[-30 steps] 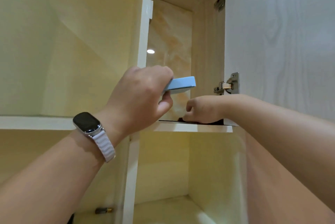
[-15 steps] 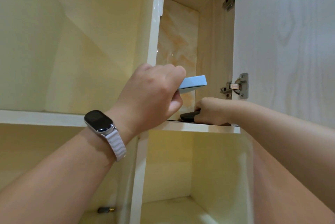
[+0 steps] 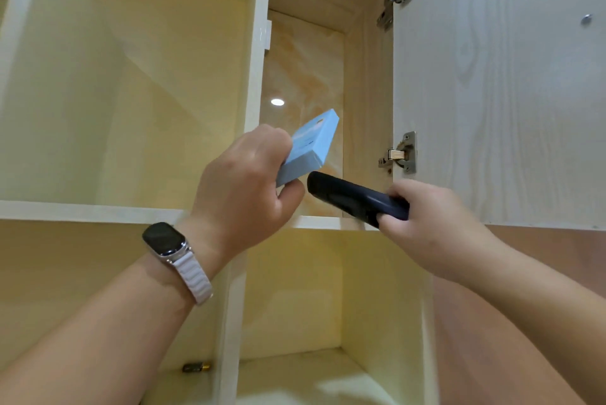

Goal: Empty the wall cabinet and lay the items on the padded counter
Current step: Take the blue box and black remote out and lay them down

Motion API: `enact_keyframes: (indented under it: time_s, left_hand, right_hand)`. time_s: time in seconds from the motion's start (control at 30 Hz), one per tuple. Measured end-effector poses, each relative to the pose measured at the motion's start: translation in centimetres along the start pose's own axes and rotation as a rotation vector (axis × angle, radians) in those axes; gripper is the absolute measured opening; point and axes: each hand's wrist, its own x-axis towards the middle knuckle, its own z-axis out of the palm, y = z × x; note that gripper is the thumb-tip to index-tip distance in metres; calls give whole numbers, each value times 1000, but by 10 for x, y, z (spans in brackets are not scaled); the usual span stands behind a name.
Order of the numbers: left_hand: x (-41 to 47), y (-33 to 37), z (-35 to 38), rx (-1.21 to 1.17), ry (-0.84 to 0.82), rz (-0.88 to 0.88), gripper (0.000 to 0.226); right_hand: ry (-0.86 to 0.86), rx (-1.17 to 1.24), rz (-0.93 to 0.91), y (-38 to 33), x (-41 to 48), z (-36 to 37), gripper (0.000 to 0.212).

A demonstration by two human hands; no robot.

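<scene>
My left hand [image 3: 242,188] grips a flat light-blue box [image 3: 311,149], tilted with its far end up, in front of the upper right compartment of the wall cabinet [image 3: 259,77]. My right hand [image 3: 426,224] holds a dark, long rounded case [image 3: 354,198] by its right end, just clear of the upper shelf edge [image 3: 314,222]. The case's free end points left and almost touches my left thumb. A small battery [image 3: 196,367] lies on the lower shelf at the left.
The cabinet door [image 3: 498,83] stands open at the right, with two metal hinges [image 3: 401,154] on its inner edge. A vertical divider [image 3: 229,322] splits the lower compartments. A smartwatch [image 3: 164,239] with a white strap sits on my left wrist.
My right hand has pulled the dark case off the upper shelf toward me. My left hand has tilted the blue box upward and drawn back slightly.
</scene>
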Motion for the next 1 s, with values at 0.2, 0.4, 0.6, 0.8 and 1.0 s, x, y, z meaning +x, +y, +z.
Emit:
enact_keyframes:
  time_s: [0.2, 0.4, 0.6, 0.8, 1.0]
  left_hand:
    - [-21, 42, -7, -98, 40, -169, 19]
    - [-54, 78, -11, -326, 35, -375, 28]
    - [-115, 117, -11, -556, -32, -654, 41]
    - [-175, 145, -10, -769, -105, -910, 30]
    - [-237, 177, -10, -1066, -312, -1287, 27]
  right_hand:
    - [165, 467, 145, 21, -77, -1, 12]
    - [235, 905, 410, 44, -142, 28, 24]
    - [200, 1021, 504, 43, -190, 61, 21]
    - [223, 1027, 649, 35, -232, 68, 2]
    - [357, 858, 823, 21, -278, 67, 5]
